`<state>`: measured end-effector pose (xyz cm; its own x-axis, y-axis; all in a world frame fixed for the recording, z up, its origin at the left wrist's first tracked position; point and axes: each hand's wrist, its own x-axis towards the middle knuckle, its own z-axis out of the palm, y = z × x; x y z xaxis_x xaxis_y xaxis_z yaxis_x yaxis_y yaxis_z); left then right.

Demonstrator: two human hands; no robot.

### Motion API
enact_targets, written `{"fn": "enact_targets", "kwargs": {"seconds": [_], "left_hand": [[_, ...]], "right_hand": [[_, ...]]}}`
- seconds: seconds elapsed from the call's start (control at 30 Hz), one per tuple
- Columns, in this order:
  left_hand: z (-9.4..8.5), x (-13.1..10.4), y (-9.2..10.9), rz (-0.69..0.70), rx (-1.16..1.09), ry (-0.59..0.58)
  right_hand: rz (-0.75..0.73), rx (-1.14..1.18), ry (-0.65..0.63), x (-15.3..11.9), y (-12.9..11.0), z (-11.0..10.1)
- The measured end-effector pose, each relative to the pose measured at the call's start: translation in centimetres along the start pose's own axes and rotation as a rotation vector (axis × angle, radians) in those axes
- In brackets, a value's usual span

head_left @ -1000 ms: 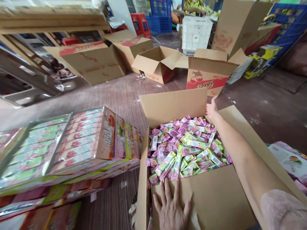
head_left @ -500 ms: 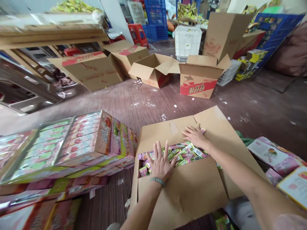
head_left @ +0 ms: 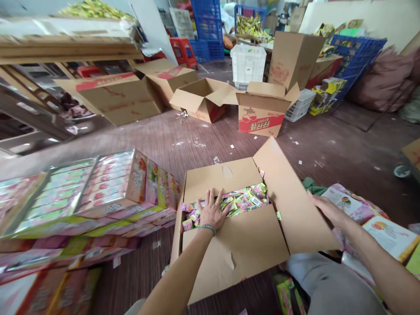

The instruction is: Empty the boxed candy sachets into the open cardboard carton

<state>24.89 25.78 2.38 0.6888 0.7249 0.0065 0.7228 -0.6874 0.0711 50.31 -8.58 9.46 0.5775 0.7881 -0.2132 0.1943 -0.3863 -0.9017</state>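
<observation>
An opened cardboard box stands in front of me, filled with small pink and green candy packets. My left hand lies on the packets at the left part of the opening, fingers spread, with a beaded bracelet at the wrist. At the box's right side, my right hand is at the outer edge of the raised right flap. Its fingertips are partly hidden by the flap. The far flap and near flap leave a strip of packets showing between them.
Wrapped candy cartons are stacked on the left. More printed packs lie at right beside my leg. Across the floor stand open cardboard boxes, a white crate, a red stool and a wooden table.
My right hand has left the packets and moved right to the right flap, which now stands higher. My left hand stays on the packets. The view has shifted slightly right.
</observation>
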Motion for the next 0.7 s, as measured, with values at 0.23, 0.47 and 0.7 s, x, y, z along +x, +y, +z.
{"fn": "enact_targets", "kwargs": {"seconds": [0.23,0.47,0.7], "left_hand": [[-1.1,-0.8,-0.5,0.043,-0.062,-0.038],[-1.7,-1.8,-2.2,0.067,-0.247,-0.027],[-0.4,-10.3,-13.5,-0.57,-0.473,0.333]], "right_hand": [[-0.298,-0.3,0.091,0.3,-4.5,15.0],[-0.3,-0.815,0.031,3.2,-0.4,25.4],[-0.447,-0.992,0.167,3.8,2.6,27.4]]}}
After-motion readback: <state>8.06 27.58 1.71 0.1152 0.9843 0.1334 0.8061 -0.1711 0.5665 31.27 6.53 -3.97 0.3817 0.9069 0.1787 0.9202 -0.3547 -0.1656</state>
